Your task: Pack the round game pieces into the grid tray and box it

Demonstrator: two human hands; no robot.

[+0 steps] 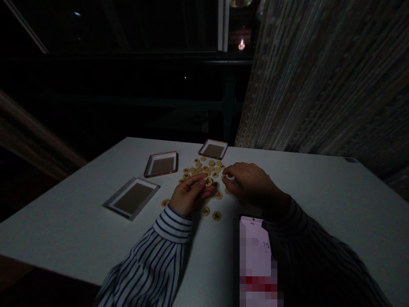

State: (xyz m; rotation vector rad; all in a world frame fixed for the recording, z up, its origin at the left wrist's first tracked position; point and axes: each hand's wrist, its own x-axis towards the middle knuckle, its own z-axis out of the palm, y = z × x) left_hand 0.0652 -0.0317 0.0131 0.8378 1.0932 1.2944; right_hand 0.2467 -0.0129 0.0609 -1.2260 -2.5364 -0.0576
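Several round wooden game discs (206,167) with red or black marks lie scattered on the white table (79,230). My left hand (188,196), in a blue-striped sleeve, pinches one disc (208,182) with a black mark between thumb and fingers. My right hand (251,182) rests palm down at the right edge of the pile, its fingertips curled onto discs by the pile's edge. Whether it grips one is hidden by the fingers. More discs (216,215) lie just in front of my left hand.
Three shallow trays with brown insides stand to the left and back: a white-rimmed one (131,198), a reddish-rimmed one (161,164) and another (213,149). A phone (257,256) lies near my right forearm. A woven wall (319,76) rises at right; the background is dark.
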